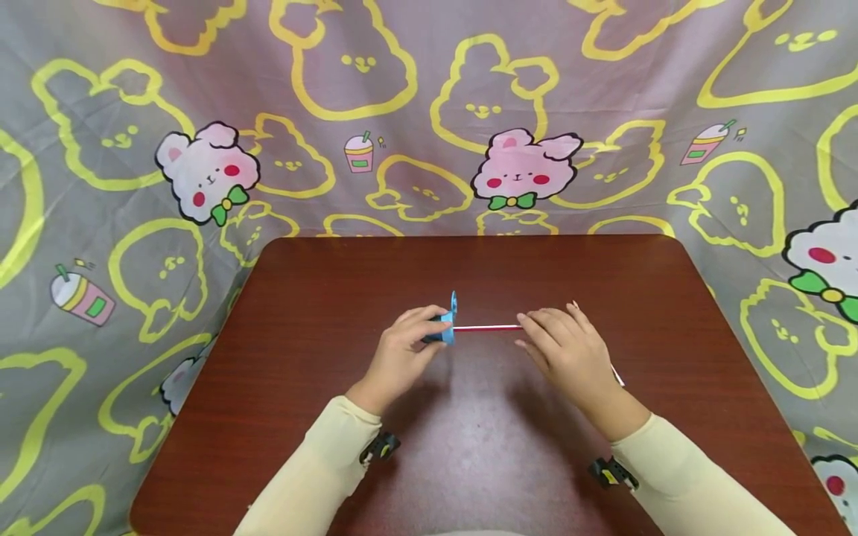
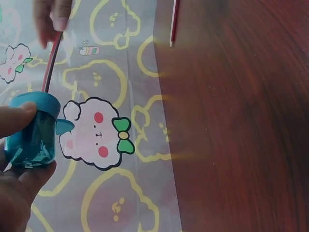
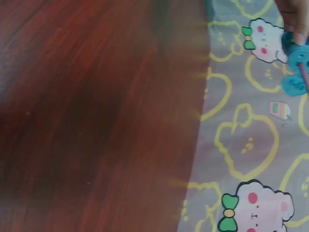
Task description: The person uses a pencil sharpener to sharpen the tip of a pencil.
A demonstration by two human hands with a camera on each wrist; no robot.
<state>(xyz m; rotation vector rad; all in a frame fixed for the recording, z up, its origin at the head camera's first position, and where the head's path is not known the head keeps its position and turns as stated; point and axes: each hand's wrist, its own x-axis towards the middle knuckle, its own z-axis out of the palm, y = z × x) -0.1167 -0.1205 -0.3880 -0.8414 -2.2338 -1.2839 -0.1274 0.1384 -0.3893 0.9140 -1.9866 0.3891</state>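
My left hand (image 1: 401, 353) grips a small blue pencil sharpener (image 1: 447, 327) with a see-through body, thumb on one side and fingers on the other. Its lid (image 1: 453, 302) is flipped up. A red-striped pencil (image 1: 485, 327) runs level from the sharpener's opening to my right hand (image 1: 570, 357), whose fingertips pinch its far part. The left wrist view shows the teal sharpener body (image 2: 34, 133) close up, with the pencil (image 2: 52, 63) entering its top. At the edge of the right wrist view the sharpener's face (image 3: 298, 58) shows, the pencil against it.
A second pencil (image 1: 617, 375) lies on the table, partly hidden behind my right hand; its pale tip shows in the left wrist view (image 2: 172, 42). The brown table (image 1: 322, 283) has rounded corners. A grey curtain (image 1: 415, 134) with cartoon bunnies surrounds its back and sides.
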